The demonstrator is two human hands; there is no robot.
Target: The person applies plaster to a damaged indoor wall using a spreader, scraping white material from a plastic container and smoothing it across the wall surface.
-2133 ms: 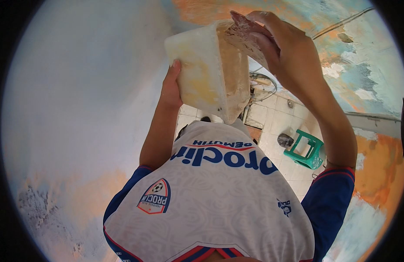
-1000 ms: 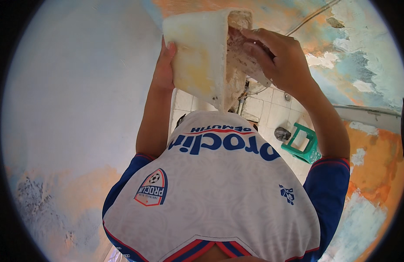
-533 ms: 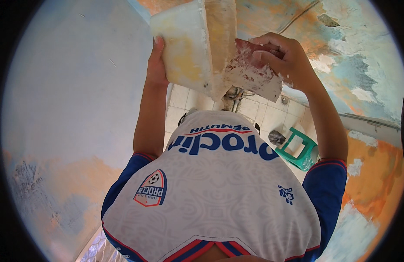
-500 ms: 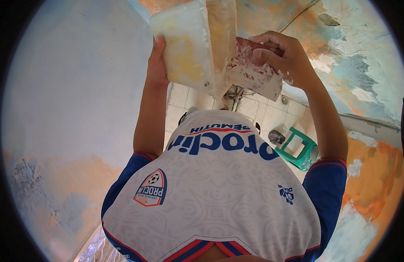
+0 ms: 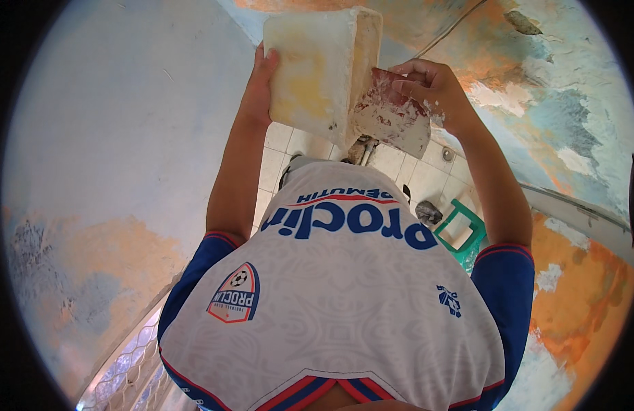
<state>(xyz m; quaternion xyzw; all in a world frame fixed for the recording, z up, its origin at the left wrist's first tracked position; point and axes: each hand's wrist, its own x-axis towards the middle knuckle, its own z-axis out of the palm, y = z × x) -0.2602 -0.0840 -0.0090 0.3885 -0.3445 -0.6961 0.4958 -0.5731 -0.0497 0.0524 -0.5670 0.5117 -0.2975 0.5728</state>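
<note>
The left hand [image 5: 262, 79] grips a cream tub's [image 5: 317, 68] left wall, while the right hand [image 5: 433, 89] clasps a plaster-caked trowel [image 5: 392, 120], blade touching the tub's right rim.

Both arms raised; left hand [image 5: 261, 81] clasped flat, right hand [image 5: 433, 92] pinching.

Premises are presenting as a small tiled room under renovation. Pale floor tiles [image 5: 427, 179] are lying below, paint is peeling off the orange and blue right wall [image 5: 570, 137], fresh grey skim is covering the left wall [image 5: 111, 137], and a green plastic stool [image 5: 461, 231] is standing on the floor.
</note>
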